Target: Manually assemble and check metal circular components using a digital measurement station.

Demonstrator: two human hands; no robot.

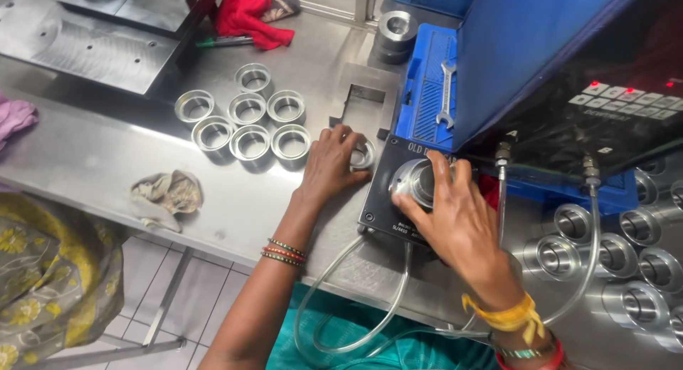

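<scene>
- Nearest the camera, clear tubes (334,299) loop below the tabletop edge and climb toward the gauge, hanging slack so they don't drag on the fixture.
- Right hand (455,224) sits on top of the metal ring (416,181), fingers (434,188) wrapped around its rim and holding it down on the black gauge block (384,199). The grip looks snug, as though seating the ring squarely over the plug.
- Left hand (331,164), at nine o'clock of the block, rests flat on the steel tabletop (107,164), fingers narrowly spread and curled over a second ring (364,156) lying just beside the block. It touches the ring rather than lifting it, so that part waits within reach.
- At three o'clock of the right hand, rows of finished-looking steel bushes (612,260) lie on their sides, touching one another, kept apart from the other batch.
- At nine o'clock of the left hand, a crumpled rag (167,192) lies near the tabletop edge, handy for wiping.
- Further out at eleven o'clock, seven rings (249,117) stand open side up in a tight cluster, apparently the other batch.
- At one o'clock, the blue readout unit (555,64) leans over the block, keypad lit, two hose fittings beneath it.
- A spanner (446,92) lies on the blue tray (427,78) at twelve o'clock.
- Farthest, a red cloth (249,14) and a green pen (224,40).
</scene>
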